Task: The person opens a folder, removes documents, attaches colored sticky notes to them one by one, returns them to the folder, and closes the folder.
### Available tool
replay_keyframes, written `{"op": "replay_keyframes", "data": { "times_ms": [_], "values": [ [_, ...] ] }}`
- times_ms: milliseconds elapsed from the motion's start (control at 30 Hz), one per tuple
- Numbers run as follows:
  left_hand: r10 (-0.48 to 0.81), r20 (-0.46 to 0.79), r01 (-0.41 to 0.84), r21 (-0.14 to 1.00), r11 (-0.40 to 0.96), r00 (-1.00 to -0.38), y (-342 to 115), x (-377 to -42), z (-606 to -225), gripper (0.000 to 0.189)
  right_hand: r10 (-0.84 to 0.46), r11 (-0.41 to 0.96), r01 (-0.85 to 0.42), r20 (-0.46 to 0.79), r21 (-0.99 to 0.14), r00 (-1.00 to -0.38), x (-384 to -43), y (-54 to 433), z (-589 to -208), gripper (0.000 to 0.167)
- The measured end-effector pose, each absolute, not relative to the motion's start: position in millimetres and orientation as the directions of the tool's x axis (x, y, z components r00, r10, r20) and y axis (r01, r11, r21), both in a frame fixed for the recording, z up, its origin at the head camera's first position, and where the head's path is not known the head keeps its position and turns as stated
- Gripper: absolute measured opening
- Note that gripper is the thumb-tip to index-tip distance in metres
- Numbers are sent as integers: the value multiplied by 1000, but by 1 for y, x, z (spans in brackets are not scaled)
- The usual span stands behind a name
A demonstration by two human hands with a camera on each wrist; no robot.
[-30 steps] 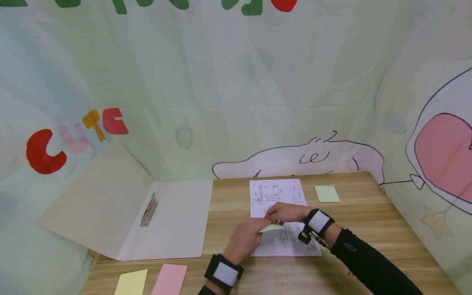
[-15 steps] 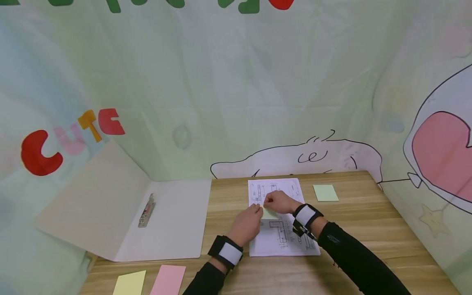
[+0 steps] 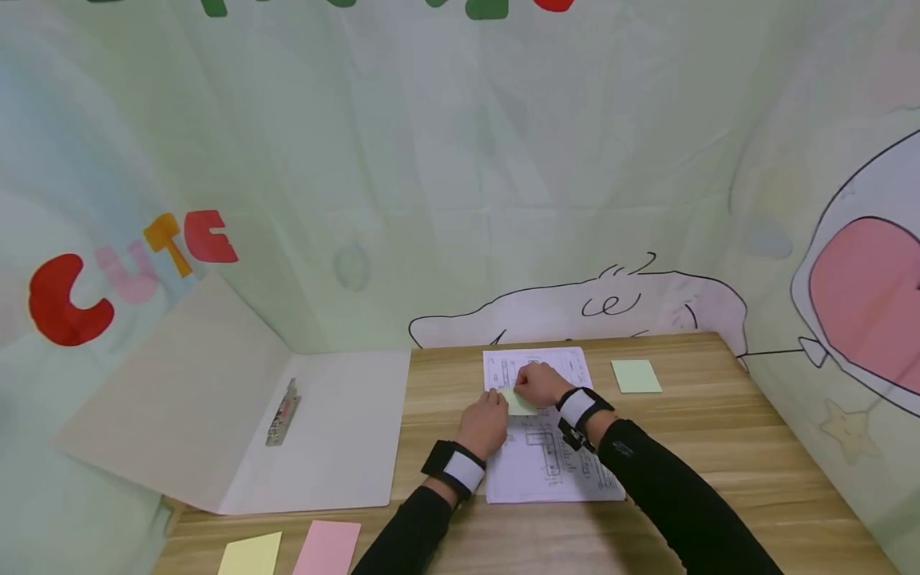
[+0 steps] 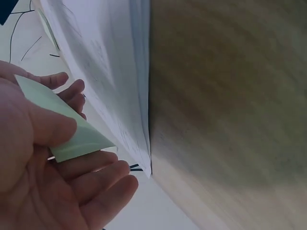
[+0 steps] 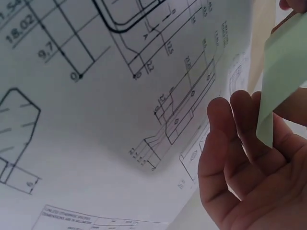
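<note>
Both hands hold a pale green sticky note (image 3: 521,405) over the upper half of a stack of white sheets (image 3: 525,479) printed with technical drawings. My left hand (image 3: 485,423) pinches the note's left side. In the left wrist view the thumb lies on top of the note (image 4: 81,136), with fingers beneath it. My right hand (image 3: 541,385) pinches the right side, near the far edge, its fingers curled. Close by in the right wrist view, the drawing sheet (image 5: 110,139) fills the left, and the slightly bent note (image 5: 288,62) reaches into the right hand (image 5: 254,177).
An open white folder (image 3: 345,471) with a metal clip (image 3: 283,415) stands left of the sheets. Another pale green note (image 3: 636,376) lies at the back right. Yellow (image 3: 251,555) and pink (image 3: 327,549) notes lie at the front left. Printed cloth (image 3: 460,200) hangs behind the table.
Both hands have moved toward the back of the table with the green note. The note was tilted nearly edge-on over the sheets' middle and now shows more of its face.
</note>
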State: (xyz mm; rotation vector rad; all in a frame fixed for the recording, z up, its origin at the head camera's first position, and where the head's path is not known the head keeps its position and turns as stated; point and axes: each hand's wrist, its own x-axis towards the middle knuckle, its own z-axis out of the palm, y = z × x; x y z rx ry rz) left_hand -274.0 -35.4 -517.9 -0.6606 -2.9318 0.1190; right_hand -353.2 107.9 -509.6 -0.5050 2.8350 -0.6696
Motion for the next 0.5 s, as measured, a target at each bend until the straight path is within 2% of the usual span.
{"op": "replay_keyframes", "data": {
  "times_ms": [333,500],
  "values": [
    [356,188,335,-135,932,-915,-25,-290,-525,28,-326,877,-255,-112,-408,-939,-372,104,-513,11],
    [307,152,290,-123,949,-940,-21,-299,-530,31,-304,886,-245,-94,-393,-948,-377,103,-511,11]
  ]
}}
